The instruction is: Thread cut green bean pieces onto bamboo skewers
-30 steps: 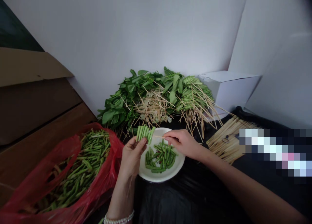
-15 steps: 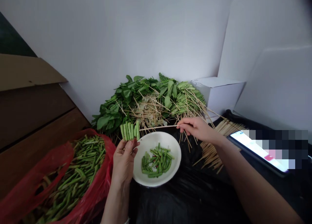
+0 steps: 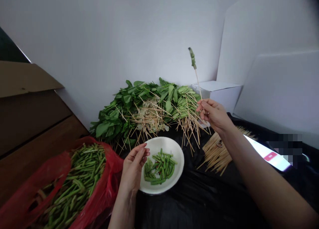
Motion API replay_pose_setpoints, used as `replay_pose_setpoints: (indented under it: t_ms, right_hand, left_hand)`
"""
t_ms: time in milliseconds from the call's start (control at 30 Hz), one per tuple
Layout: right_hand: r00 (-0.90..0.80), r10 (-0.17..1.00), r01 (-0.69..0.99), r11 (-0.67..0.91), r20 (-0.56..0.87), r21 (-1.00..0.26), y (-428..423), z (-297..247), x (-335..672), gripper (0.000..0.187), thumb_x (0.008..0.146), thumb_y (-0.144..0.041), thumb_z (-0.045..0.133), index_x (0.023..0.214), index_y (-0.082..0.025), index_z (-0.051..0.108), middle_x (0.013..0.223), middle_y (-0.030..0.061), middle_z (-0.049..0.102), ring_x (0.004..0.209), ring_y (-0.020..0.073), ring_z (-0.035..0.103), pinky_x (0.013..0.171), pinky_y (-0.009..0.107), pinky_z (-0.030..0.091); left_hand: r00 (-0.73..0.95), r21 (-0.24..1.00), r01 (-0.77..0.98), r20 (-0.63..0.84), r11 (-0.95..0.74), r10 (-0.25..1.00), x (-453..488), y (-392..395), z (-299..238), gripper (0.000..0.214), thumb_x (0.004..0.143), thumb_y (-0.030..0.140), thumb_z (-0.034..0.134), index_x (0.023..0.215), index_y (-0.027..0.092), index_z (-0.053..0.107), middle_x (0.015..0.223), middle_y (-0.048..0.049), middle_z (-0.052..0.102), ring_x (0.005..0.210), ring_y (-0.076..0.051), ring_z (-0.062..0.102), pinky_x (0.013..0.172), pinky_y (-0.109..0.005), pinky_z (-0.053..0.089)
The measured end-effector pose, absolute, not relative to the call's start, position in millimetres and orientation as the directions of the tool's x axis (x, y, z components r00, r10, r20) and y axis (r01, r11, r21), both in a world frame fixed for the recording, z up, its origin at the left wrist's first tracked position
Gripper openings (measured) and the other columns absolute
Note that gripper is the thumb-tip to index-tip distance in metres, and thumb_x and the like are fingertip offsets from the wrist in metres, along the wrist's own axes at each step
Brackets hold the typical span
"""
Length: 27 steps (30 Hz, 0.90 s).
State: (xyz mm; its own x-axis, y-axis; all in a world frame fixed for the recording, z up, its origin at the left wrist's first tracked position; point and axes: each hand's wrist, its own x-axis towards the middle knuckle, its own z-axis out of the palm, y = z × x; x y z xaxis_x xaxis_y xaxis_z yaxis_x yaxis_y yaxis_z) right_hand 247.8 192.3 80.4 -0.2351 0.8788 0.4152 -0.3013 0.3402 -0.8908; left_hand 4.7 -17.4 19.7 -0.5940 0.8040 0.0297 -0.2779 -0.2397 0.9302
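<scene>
Green skewer [image 3: 192, 58] is up in the air, pinched by its bare lower end between thumb and fingers of the right hand [image 3: 215, 114]; its long axis is near to vertical, with the top leaning left. From the left hand [image 3: 134, 161], which is well apart, it lies upward and to the right. This left hand is half curled above the left rim of the bowl, fingers loosely apart, and I see nothing in it. Under all is wrinkled, slightly shiny black plastic [image 3: 194, 199]. At its left edge sits a thin red plastic bag [image 3: 113, 169], full of long, rough stalks. Along its far edge, by the wall, spreads a heap of broad leaves [image 3: 109, 121], with loaded sticks pointing toward the person. Near the middle stands a smooth, round white bowl [image 3: 178, 175] with short green bean pieces [image 3: 163, 164]. Toward the right edge lie straight, pale, dry bare sticks [image 3: 216, 154], and on them one small ring [image 3: 219, 144].
</scene>
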Motion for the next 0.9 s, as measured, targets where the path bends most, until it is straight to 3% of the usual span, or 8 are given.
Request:
replay_pose_setpoints:
  t_ms: [133, 233, 267, 467, 600, 733, 800, 900]
  right_hand:
    - [-0.144, 0.889, -0.041, 0.433, 0.434, -0.900, 229, 86, 249, 0.022, 0.088, -0.039, 0.050, 0.092, -0.018, 0.057, 0.076, 0.0023, 0.065, 0.041, 0.0062, 0.049, 0.038, 0.020, 0.032]
    - [-0.068, 0.916, 0.373, 0.391, 0.396, -0.841, 258, 81, 252, 0.029, 0.094, -0.031, 0.034, 0.103, -0.015, 0.056, 0.086, 0.0067, 0.069, 0.041, 0.0072, 0.050, 0.042, 0.022, 0.037]
    - [-0.068, 0.919, 0.426, 0.378, 0.388, -0.822, 266, 78, 253, 0.030, 0.094, -0.029, 0.033, 0.105, -0.014, 0.056, 0.088, 0.0082, 0.069, 0.041, 0.0076, 0.050, 0.044, 0.023, 0.039]
    - [-0.120, 0.941, 0.639, 0.318, 0.317, -0.700, 294, 62, 259, 0.033, 0.091, -0.027, 0.036, 0.103, -0.011, 0.063, 0.083, 0.0098, 0.071, 0.047, 0.0120, 0.055, 0.058, 0.027, 0.044]
    - [-0.184, 0.943, 0.783, 0.310, 0.277, -0.539, 300, 61, 263, 0.033, 0.091, -0.030, 0.040, 0.092, -0.012, 0.067, 0.076, 0.0100, 0.070, 0.068, 0.0185, 0.063, 0.069, 0.028, 0.044]
    - [-0.222, 0.926, 0.876, 0.327, 0.306, -0.353, 290, 67, 277, 0.039, 0.092, -0.039, 0.040, 0.097, -0.011, 0.067, 0.097, 0.0183, 0.068, 0.095, 0.0275, 0.062, 0.079, 0.034, 0.042]
    - [-0.218, 0.918, 0.902, 0.319, 0.332, -0.289, 277, 67, 292, 0.043, 0.094, -0.042, 0.036, 0.103, -0.012, 0.066, 0.102, 0.0200, 0.067, 0.098, 0.0296, 0.060, 0.079, 0.037, 0.042]
    - [-0.283, 0.883, 0.918, 0.362, 0.374, -0.162, 252, 61, 322, 0.039, 0.094, -0.040, 0.037, 0.104, -0.016, 0.066, 0.096, 0.0152, 0.069, 0.091, 0.0275, 0.062, 0.074, 0.034, 0.041]
  left_hand:
    - [-0.575, 0.932, -0.279, 0.029, -0.230, 0.817, 9, -18, 22, 0.034, 0.065, 0.031, 0.081, 0.094, 0.016, 0.073, 0.080, -0.0027, 0.070, 0.070, -0.008, 0.061, 0.066, -0.016, 0.048]
    - [-0.571, 0.934, -0.284, 0.015, -0.214, 0.821, 11, -18, 25, 0.034, 0.064, 0.032, 0.081, 0.093, 0.016, 0.073, 0.078, -0.0026, 0.070, 0.070, -0.008, 0.061, 0.065, -0.016, 0.048]
    - [-0.571, 0.936, -0.286, 0.007, -0.206, 0.821, 12, -19, 26, 0.034, 0.064, 0.032, 0.082, 0.093, 0.016, 0.073, 0.077, -0.0026, 0.070, 0.070, -0.008, 0.061, 0.065, -0.016, 0.047]
    - [-0.566, 0.943, -0.276, -0.003, -0.186, 0.824, 13, -19, 27, 0.034, 0.062, 0.031, 0.082, 0.091, 0.016, 0.074, 0.076, -0.0029, 0.071, 0.069, -0.010, 0.062, 0.065, -0.018, 0.048]
    - [-0.564, 0.944, -0.274, -0.002, -0.185, 0.826, 12, -18, 26, 0.035, 0.060, 0.031, 0.083, 0.091, 0.016, 0.074, 0.077, -0.0032, 0.071, 0.069, -0.010, 0.062, 0.066, -0.019, 0.048]
    - [-0.560, 0.947, -0.270, -0.005, -0.176, 0.829, 12, -17, 26, 0.037, 0.059, 0.032, 0.084, 0.090, 0.016, 0.074, 0.077, -0.0033, 0.071, 0.069, -0.010, 0.061, 0.066, -0.018, 0.048]
    - [-0.559, 0.950, -0.259, -0.001, -0.174, 0.829, 12, -17, 27, 0.037, 0.059, 0.032, 0.084, 0.090, 0.015, 0.074, 0.076, -0.0035, 0.071, 0.069, -0.010, 0.061, 0.066, -0.019, 0.048]
    - [-0.561, 0.958, -0.234, 0.008, -0.168, 0.827, 15, -17, 28, 0.037, 0.059, 0.032, 0.084, 0.091, 0.016, 0.074, 0.076, -0.0038, 0.071, 0.070, -0.011, 0.061, 0.066, -0.019, 0.048]
